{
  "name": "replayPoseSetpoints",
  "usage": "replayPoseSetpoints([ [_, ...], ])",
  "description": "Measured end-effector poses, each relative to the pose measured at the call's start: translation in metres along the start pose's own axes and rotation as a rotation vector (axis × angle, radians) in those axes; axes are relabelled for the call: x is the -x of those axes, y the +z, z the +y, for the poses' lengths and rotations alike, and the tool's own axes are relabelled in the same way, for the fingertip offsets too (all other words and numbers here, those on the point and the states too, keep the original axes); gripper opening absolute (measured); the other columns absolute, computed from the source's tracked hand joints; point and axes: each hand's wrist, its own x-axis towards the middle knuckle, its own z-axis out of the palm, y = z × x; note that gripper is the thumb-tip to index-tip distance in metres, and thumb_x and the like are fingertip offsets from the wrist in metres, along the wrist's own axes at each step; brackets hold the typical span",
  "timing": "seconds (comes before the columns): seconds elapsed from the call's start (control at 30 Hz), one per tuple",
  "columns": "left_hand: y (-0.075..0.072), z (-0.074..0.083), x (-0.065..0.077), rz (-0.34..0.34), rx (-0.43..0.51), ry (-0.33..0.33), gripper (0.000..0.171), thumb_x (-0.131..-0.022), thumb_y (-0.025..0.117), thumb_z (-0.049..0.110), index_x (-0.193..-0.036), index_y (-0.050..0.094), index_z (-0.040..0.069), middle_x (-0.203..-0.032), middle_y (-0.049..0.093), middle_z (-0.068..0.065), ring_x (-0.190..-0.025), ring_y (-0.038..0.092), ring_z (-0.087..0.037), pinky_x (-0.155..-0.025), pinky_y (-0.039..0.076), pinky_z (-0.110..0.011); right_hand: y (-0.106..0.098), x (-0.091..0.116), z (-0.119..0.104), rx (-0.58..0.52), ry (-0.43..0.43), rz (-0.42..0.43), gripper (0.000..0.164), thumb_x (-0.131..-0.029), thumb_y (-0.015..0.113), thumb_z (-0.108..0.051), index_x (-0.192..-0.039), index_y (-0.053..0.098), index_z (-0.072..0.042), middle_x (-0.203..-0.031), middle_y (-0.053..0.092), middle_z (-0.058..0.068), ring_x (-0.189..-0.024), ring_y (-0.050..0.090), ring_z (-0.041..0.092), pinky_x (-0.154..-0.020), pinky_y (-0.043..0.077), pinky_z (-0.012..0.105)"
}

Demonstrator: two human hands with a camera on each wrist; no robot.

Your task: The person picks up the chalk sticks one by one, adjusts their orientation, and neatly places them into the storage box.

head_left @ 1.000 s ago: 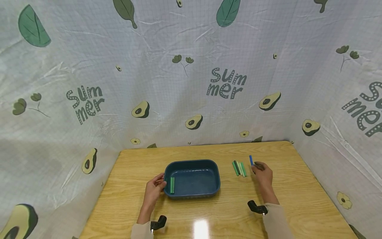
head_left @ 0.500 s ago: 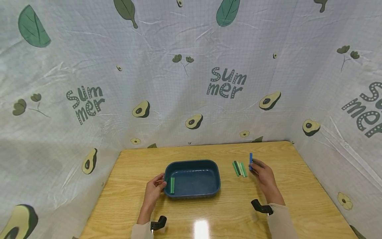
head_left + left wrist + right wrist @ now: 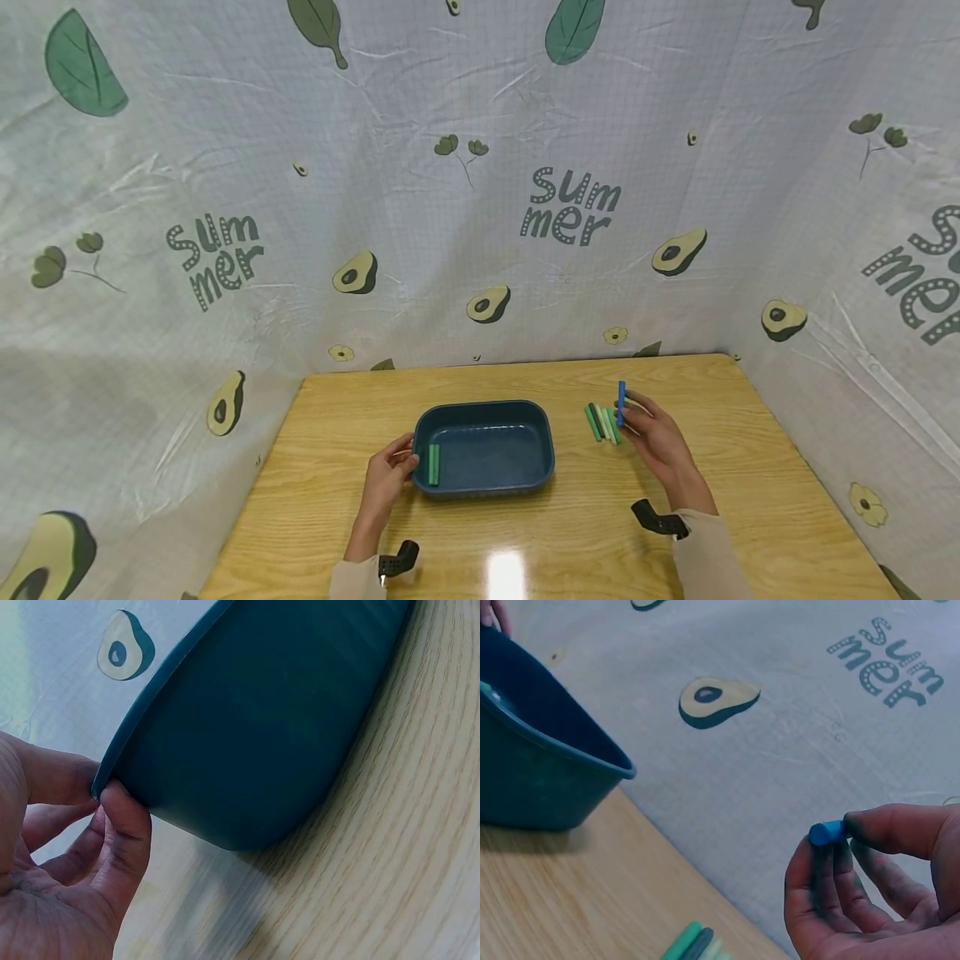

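Observation:
Upright in the fingertips of my right hand point(image 3: 663, 440) is a blue chalk stick point(image 3: 621, 398), pinched between thumb and fingers. In the right wrist view the round end of the blue chalk stick point(image 3: 823, 834) faces the camera, and dark smudges mark the fingers. My left hand point(image 3: 387, 479) pinches the left rim of a dark blue plastic tub point(image 3: 491, 462), thumb and fingers on either side of the rim in the left wrist view. Two green chalk sticks point(image 3: 433, 465) lie side by side along the tub's left inner wall.
Just left of the right hand, a row of several chalk sticks point(image 3: 598, 423) in green, dark and pale shades lies on the wooden table point(image 3: 570, 525). A white patterned sheet point(image 3: 420, 217) hangs behind and at both sides. Each wrist carries a black camera point(image 3: 658, 520).
My right hand has raised the blue chalk stick, turned it more upright and shifted left toward the row. The left hand and the tub have stayed in place.

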Motion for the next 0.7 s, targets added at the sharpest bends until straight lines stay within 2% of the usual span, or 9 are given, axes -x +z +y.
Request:
replayPoseSetpoints([
  [0.2,0.001,-0.002,-0.003,0.002,0.003,-0.009,0.044,-0.095,0.058,0.000,-0.139,0.053,0.001,-0.131,0.055,-0.022,-0.100,0.056,-0.017,-0.069,0.052,-0.023,0.005,0.000,-0.001,0.066,-0.027,-0.049,0.068,-0.100,0.055,-0.010,-0.156,0.017,-0.012,-0.112,0.060,-0.007,-0.104,0.061,0.007,-0.092,0.051,0.028],
  [0.37,0.001,-0.002,-0.003,-0.003,0.010,-0.014,0.045,-0.096,0.057,0.000,-0.140,0.052,0.001,-0.132,0.055,-0.023,-0.102,0.056,-0.018,-0.070,0.052,-0.024,0.010,-0.001,-0.002,0.091,-0.032,-0.048,0.064,-0.099,0.056,-0.010,-0.153,0.023,-0.012,-0.108,0.061,-0.007,-0.098,0.062,0.005,-0.092,0.051,0.032],
  [0.7,0.002,-0.001,-0.004,0.005,-0.001,-0.009,0.044,-0.095,0.057,0.000,-0.139,0.054,0.002,-0.130,0.056,-0.021,-0.101,0.057,-0.017,-0.071,0.052,-0.024,0.028,-0.001,-0.004,0.081,-0.020,-0.083,0.055,-0.099,0.058,-0.013,-0.147,0.031,-0.012,-0.105,0.066,-0.010,-0.099,0.063,0.010,-0.087,0.053,0.033],
])
